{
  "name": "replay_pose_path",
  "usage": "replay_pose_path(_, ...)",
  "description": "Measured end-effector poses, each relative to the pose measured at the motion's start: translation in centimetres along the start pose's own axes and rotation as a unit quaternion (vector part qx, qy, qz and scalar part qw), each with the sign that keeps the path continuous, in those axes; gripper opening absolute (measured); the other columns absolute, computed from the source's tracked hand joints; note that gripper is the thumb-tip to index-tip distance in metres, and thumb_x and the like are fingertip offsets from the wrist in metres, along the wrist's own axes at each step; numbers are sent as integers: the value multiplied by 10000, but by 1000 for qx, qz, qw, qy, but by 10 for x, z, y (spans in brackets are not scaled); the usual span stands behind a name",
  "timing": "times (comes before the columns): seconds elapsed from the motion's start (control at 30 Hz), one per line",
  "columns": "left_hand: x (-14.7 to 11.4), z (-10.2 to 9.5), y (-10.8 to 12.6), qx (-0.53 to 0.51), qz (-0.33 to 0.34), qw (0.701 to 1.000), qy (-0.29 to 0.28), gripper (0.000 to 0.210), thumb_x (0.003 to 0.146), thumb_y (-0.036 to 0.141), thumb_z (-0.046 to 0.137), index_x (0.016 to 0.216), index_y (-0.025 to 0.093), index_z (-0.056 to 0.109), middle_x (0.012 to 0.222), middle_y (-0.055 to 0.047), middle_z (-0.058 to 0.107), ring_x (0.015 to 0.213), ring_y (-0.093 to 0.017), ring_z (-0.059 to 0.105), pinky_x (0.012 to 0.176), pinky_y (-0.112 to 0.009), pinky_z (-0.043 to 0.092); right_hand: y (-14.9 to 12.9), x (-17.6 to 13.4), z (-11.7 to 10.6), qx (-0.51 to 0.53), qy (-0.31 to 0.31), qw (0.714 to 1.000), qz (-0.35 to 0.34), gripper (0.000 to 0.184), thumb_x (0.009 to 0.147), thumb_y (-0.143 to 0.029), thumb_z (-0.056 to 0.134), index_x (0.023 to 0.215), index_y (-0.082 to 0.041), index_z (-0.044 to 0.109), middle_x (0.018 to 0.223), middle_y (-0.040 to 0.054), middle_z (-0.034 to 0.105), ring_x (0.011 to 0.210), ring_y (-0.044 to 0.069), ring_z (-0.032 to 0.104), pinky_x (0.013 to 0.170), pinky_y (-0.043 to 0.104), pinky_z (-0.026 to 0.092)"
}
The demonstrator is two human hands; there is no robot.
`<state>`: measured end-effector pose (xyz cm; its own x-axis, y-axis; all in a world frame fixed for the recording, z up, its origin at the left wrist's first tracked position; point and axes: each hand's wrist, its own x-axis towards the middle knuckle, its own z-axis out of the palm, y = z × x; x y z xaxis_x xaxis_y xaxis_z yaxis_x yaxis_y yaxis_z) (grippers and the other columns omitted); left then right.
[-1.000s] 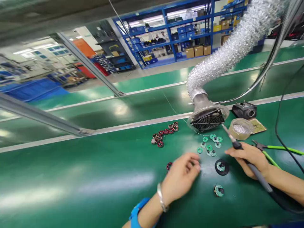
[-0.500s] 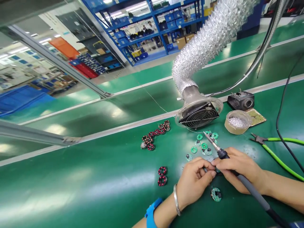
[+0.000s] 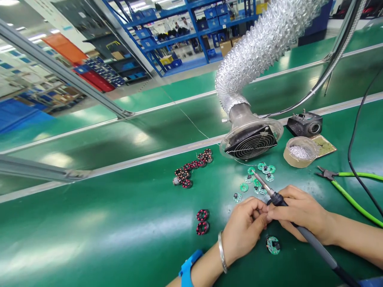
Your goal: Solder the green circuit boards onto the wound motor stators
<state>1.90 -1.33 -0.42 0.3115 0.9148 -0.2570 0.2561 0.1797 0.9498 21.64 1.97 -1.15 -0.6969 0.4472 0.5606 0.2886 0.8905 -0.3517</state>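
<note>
My right hand [image 3: 305, 215] is wrapped round a soldering iron [image 3: 317, 243], whose metal tip points up and left over the small boards. Its fingertips meet those of my left hand [image 3: 247, 223], which is closed in a pinch. What lies between the fingertips is mostly hidden; a bit of something dark shows there. Just below the hands, a round green circuit board [image 3: 273, 245] with a black part on it rests on the bench. Several small round green boards [image 3: 244, 187] lie beyond my fingers. Two red-and-black wound rings [image 3: 202, 228] sit left of my left hand.
A fume extractor fan [image 3: 253, 143] hangs from a silver duct over the green bench [image 3: 104, 235]. At the right are a tub of metal shavings [image 3: 300, 153], a black iron stand [image 3: 306, 124] and green-handled cutters [image 3: 344, 191]. More wound rings [image 3: 194, 164] lie farther back.
The iron's tip has shifted slightly left and down. My fingertips have closed in together, covering the green piece glimpsed between them before. The view has tilted slightly.
</note>
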Motion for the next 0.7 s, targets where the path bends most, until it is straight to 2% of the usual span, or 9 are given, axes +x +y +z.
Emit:
replay_pose_path(0.2,-3,-2,-2,41,36,999,1,159,886,293,556,786,171,560,745,5,524,548,-87,490,473,-186,416,-3,3,0,16,29,999,9,218,923,-103,465,1079,-211,572,705,-5,593,699,150,522,668,282,399)
replay_pose_path(0.4,-6,-4,-1,143,136,980,25,100,876,160,501,786,187,537,763,-5,531,694,-132,538,621,-229,459,-8,6,1,27,34,999,19,248,884,-52,464,1085,-177,539,675,-12,536,610,143,435,640,293,394)
replay_pose_path(0.53,-6,-4,-3,196,211,957,34,100,874,109,473,849,193,522,780,-13,544,713,-138,528,637,-233,443,-15,5,-10,57,43,997,34,301,861,-22,471,1116,-167,537,727,16,593,641,156,488,638,304,431)
replay_pose_path(0.7,-7,-2,-6,247,225,942,31,147,876,70,442,898,205,496,846,-21,538,726,-137,531,628,-229,442,-30,-5,-28,106,114,981,116,453,841,25,499,1241,-185,532,932,50,685,725,160,597,726,326,488)
